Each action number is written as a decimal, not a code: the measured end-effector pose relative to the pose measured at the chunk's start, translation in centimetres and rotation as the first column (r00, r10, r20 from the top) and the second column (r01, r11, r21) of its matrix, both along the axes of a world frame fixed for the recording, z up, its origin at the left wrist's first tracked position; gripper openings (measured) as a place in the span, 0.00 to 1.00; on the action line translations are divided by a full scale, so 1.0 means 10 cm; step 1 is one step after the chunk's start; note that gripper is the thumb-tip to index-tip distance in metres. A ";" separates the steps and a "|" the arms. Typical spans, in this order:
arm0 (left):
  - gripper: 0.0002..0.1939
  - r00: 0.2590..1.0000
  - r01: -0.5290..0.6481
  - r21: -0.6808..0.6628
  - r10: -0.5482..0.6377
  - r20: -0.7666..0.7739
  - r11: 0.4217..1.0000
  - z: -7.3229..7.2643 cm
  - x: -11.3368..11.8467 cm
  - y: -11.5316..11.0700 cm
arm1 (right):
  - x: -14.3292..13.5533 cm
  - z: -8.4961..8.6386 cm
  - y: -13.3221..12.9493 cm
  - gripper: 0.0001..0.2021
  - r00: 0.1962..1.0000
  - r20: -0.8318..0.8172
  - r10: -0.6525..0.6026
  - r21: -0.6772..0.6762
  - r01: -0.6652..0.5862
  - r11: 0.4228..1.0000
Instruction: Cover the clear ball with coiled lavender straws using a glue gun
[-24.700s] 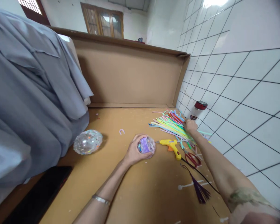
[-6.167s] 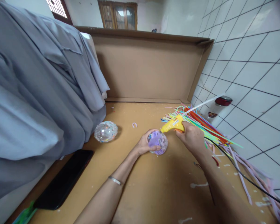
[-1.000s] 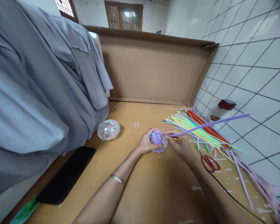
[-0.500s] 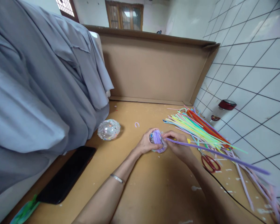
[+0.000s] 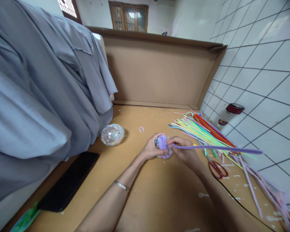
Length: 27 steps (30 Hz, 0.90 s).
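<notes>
Low over the middle of the table, my left hand (image 5: 150, 147) is closed round a clear, rounded piece (image 5: 169, 154) with rows of purple pipe cleaner (image 5: 162, 142) across it. My right hand (image 5: 183, 149) pinches a purple pipe cleaner (image 5: 217, 148) close to the rows. Its long free end sticks out to the right above the table. What the fingertips cover at the rows is hidden. A clear faceted ball (image 5: 112, 134) sits on the table left of my hands, and a small pink curved piece (image 5: 141, 129) lies between them.
Colourful pipe cleaners (image 5: 203, 132) lie piled at the right, with red-handled scissors (image 5: 217, 169) in front. Against the tiled wall stands a red-lidded jar (image 5: 228, 116). A black phone (image 5: 69, 182) lies at the left beside grey cloth (image 5: 50, 80). A cardboard panel (image 5: 157, 71) rises at the back.
The free end of the purple pipe cleaner has swung upward and now lies nearly level. My right hand has shifted very slightly; my left hand stays in place.
</notes>
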State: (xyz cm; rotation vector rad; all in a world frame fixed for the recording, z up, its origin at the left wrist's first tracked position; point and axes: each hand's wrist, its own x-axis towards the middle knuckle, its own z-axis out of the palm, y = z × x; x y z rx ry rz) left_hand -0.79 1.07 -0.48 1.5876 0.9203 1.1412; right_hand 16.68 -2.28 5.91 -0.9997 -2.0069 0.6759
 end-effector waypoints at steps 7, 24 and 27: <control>0.39 1.000 -0.009 0.002 0.009 -0.010 1.000 -0.02 0.00 0.01 | 0.02 -0.01 0.04 0.06 0.996 0.087 0.035 0.079 -0.042 0.996; 0.39 0.997 0.073 -0.008 -0.073 0.012 0.997 -0.04 -0.05 0.04 | 0.01 0.01 0.06 0.08 0.989 0.112 0.100 0.174 -0.118 0.978; 0.40 0.996 0.083 -0.003 -0.083 -0.009 0.997 -0.06 -0.07 0.06 | 0.01 0.00 0.07 0.06 0.988 0.107 0.114 0.187 -0.133 0.973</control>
